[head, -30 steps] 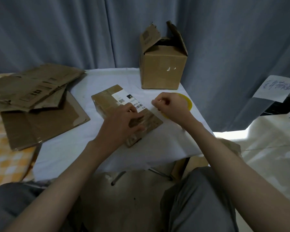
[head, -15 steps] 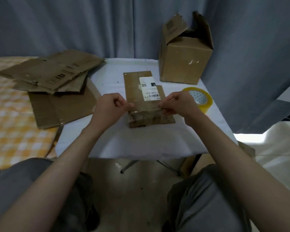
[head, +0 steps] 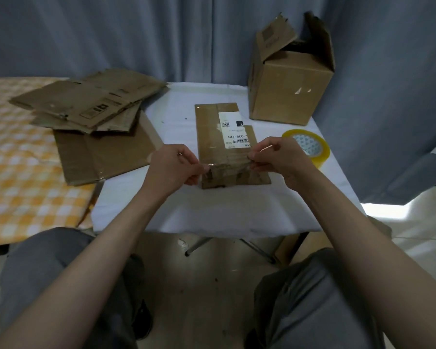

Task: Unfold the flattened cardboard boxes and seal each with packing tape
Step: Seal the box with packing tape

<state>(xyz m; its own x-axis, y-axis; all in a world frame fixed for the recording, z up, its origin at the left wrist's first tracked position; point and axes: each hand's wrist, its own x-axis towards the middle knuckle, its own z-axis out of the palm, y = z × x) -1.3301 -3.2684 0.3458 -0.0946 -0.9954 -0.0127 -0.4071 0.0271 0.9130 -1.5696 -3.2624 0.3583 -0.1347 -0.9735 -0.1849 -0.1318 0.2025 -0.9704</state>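
A flattened cardboard box (head: 212, 127) with a white shipping label lies lengthwise on the white table (head: 224, 210). A strip of clear tape (head: 228, 162) stretches across its near part, just above the cardboard. My left hand (head: 174, 167) pinches the strip's left end at the box's left edge. My right hand (head: 280, 157) pinches the right end at the box's right edge. A yellow-rimmed tape roll (head: 310, 144) lies flat to the right, partly behind my right hand.
An unfolded box (head: 290, 89) with raised top flaps stands at the table's back right. A pile of flattened boxes (head: 91, 102) lies at the left over a larger flat sheet (head: 103, 152), reaching onto a yellow checked surface (head: 15, 159). A blue curtain hangs behind.
The box turned from diagonal to lengthwise. My left hand came off its top, and both hands now hold a tape strip across its near part.
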